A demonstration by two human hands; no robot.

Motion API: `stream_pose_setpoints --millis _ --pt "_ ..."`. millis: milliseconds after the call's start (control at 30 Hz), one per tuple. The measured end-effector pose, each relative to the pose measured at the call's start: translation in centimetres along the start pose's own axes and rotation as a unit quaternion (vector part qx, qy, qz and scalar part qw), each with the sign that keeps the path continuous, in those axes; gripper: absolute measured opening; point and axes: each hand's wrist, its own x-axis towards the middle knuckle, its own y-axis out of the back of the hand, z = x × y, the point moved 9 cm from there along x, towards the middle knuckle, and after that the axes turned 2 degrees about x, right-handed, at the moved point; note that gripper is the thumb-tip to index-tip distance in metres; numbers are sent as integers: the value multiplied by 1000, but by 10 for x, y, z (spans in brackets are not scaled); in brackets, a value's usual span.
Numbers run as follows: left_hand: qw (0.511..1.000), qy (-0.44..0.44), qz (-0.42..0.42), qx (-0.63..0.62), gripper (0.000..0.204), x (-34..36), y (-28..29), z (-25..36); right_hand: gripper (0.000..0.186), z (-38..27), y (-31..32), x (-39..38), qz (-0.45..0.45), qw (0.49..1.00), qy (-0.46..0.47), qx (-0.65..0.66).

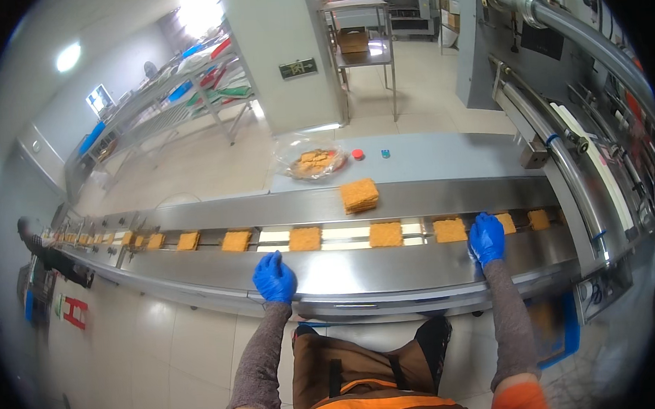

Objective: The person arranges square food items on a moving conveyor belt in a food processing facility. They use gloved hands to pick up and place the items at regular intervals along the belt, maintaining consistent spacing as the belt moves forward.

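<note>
A stainless conveyor line [361, 266] is shown running across the view, and all positions are given relative to it. Square orange cakes [385, 234] are carried in single file along its central channel. A loose stack of cakes [359, 195] is rested on its far ledge; it could be tipped into the channel by vibration. Beyond the far edge, a bag of cakes [311, 163] is laid. The right hand [487, 237], blue-gloved, is placed at the channel's near edge, just beside a passing cake [505, 223], nothing gripped; a fingertip could be caught by moving parts. The left hand [274, 277] is rested, loosely curled and empty, on the near ledge, well apart from the right.
</note>
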Motion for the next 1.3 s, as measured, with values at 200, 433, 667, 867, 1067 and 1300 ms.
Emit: stream_pose_setpoints --millis 200,433,667,867,1067,1300 --pt "1000 2 -5 -9 22 -2 0 -3 50 10 -33 -10 -15 994 -99 49" --pt "999 -13 29 -28 22 -6 6 -12 46 -11 -3 -1 116 991 -47 -42" --pt "998 -2 33 -49 25 -3 8 -6 43 -38 -24 -9 0 992 -72 107" --pt "1000 1 -2 -19 36 -26 5 -13 64 -29 -59 -2 -94 985 -140 39" --pt "998 -27 -49 -18 42 -40 12 -3 62 20 -51 -6 -38 983 -176 22" --pt "998 -32 -36 -35 43 -31 30 -36 71 -90 -20 35 37 987 -40 151"
